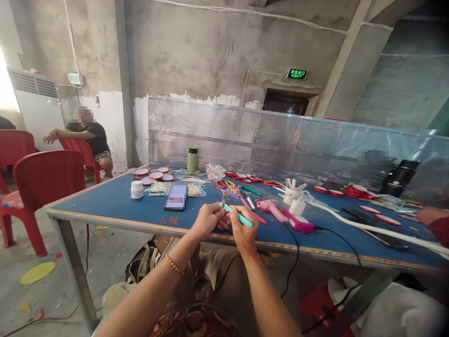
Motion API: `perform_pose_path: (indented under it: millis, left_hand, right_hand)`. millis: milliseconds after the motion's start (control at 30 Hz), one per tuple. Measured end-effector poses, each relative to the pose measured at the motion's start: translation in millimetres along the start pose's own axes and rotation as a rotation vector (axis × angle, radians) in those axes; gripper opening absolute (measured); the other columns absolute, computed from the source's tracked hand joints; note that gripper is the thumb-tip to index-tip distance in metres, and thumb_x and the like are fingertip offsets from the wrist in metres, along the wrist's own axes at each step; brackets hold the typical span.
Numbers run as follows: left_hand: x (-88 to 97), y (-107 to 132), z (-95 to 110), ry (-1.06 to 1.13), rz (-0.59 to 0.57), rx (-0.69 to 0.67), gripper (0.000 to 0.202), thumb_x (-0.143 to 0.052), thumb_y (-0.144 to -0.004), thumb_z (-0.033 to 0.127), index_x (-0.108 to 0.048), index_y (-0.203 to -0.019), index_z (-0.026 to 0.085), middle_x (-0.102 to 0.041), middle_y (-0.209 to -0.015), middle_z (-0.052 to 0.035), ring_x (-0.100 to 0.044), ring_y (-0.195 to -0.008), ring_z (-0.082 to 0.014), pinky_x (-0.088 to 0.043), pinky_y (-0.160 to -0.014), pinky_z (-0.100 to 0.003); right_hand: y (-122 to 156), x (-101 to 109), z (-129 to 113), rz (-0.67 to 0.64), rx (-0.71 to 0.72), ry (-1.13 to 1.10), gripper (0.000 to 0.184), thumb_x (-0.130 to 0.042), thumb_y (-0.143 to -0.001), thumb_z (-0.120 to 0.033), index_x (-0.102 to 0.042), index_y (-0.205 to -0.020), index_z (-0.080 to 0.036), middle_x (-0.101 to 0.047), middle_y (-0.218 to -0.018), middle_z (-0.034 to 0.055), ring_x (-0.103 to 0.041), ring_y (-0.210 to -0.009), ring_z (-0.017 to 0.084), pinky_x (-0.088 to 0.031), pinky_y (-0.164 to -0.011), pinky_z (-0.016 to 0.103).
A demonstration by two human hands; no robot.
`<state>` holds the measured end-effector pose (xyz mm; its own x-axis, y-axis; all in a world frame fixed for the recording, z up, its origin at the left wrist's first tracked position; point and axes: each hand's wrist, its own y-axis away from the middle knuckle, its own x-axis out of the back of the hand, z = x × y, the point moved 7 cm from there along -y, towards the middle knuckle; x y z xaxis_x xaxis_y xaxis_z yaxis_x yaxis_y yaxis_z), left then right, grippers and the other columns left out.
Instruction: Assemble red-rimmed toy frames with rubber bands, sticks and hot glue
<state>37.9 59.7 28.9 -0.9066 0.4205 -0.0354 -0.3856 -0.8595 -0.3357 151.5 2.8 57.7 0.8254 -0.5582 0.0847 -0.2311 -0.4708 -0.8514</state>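
Note:
My right hand [243, 229] is closed around a teal marker pen [245, 220], held like a writing pen. Its tip end reaches toward a small thin stick [224, 197] with green and red bands, pinched upright in the closed fingers of my left hand [209, 220]. Whether the tip touches the stick I cannot tell. Just beyond my hands lie a pink marker [257, 216], a white pen [250, 202] and a tangle of coloured bands [233, 192]. A phone [176, 196] with a lit screen is to the left of my hands.
On the blue table [105, 201] stand a white jar [136, 189], a green bottle [192, 160], red-rimmed discs [156, 175], pliers [250, 190], a pen cup [293, 194] and a magenta device [298, 221]. A white cable [351, 222] crosses the right side. Another person's hand [428, 216] is at far right.

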Motion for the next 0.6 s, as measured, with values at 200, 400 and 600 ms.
perform_pose_path:
  millis: [200,400,600]
  left_hand:
    - [-0.4,0.6,1.1,0.000,-0.003,-0.018,0.027,-0.060,-0.083,0.033,-0.059,-0.067,0.012,-0.067,-0.058,-0.0046,-0.066,-0.050,-0.0134,-0.047,-0.046,-0.018]
    - [-0.6,0.8,2.7,-0.002,-0.003,-0.029,0.027,-0.058,-0.083,0.032,-0.060,-0.068,0.011,-0.068,-0.058,-0.0058,-0.064,-0.048,-0.0125,-0.047,-0.046,-0.018]
    - [0.4,-0.3,0.7,-0.009,0.005,-0.028,0.028,-0.059,-0.082,0.035,-0.059,-0.067,0.011,-0.067,-0.056,-0.0053,-0.065,-0.048,-0.0131,-0.048,-0.046,-0.019]
  right_hand:
    - [0.0,-0.6,0.2,-0.017,0.010,0.008,0.019,-0.054,-0.091,-0.028,-0.066,-0.080,-0.018,-0.066,-0.068,0.0016,-0.059,-0.054,0.014,-0.050,-0.054,0.025]
    - [0.4,0.2,0.9,-0.021,0.028,0.029,0.021,-0.053,-0.091,-0.029,-0.063,-0.075,-0.018,-0.064,-0.065,0.0008,-0.058,-0.053,0.014,-0.049,-0.055,0.025]
    - [-0.8,-1.2,-2.6,-0.046,0.048,0.031,0.021,-0.052,-0.090,-0.027,-0.062,-0.074,-0.019,-0.062,-0.063,-0.0001,-0.056,-0.054,0.014,-0.047,-0.055,0.025]
